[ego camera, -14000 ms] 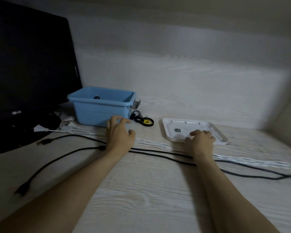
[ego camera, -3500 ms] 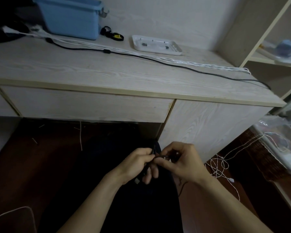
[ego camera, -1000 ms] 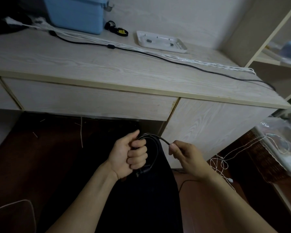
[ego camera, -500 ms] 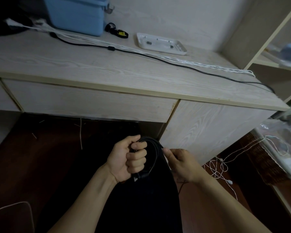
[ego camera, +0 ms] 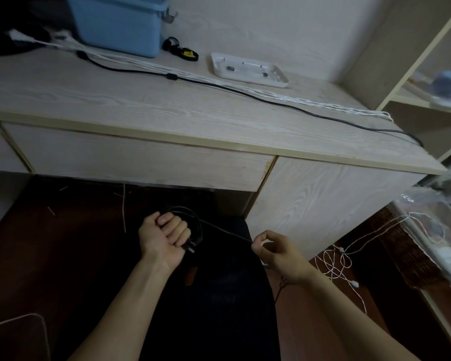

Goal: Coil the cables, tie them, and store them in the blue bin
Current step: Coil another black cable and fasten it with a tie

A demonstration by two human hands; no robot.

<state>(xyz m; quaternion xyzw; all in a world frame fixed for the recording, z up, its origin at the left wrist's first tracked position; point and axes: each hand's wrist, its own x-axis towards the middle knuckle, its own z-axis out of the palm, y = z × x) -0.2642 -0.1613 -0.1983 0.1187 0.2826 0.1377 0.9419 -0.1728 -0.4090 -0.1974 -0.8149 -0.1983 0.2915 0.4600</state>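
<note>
The bin (ego camera: 120, 22) sits far left on the desk (ego camera: 167, 110). Below, the left hand (ego camera: 164, 238) is fisted round a small black coil (ego camera: 193, 225); the right hand (ego camera: 276, 252) pinches the cable's taut free run. A loosened fist would likely let the loops spring apart, and a hard pull could tighten them unevenly

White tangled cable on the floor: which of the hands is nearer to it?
Right. The right hand is just left of the white tangled cable; the left hand, gripping the black cable coil, is farther left.
</note>
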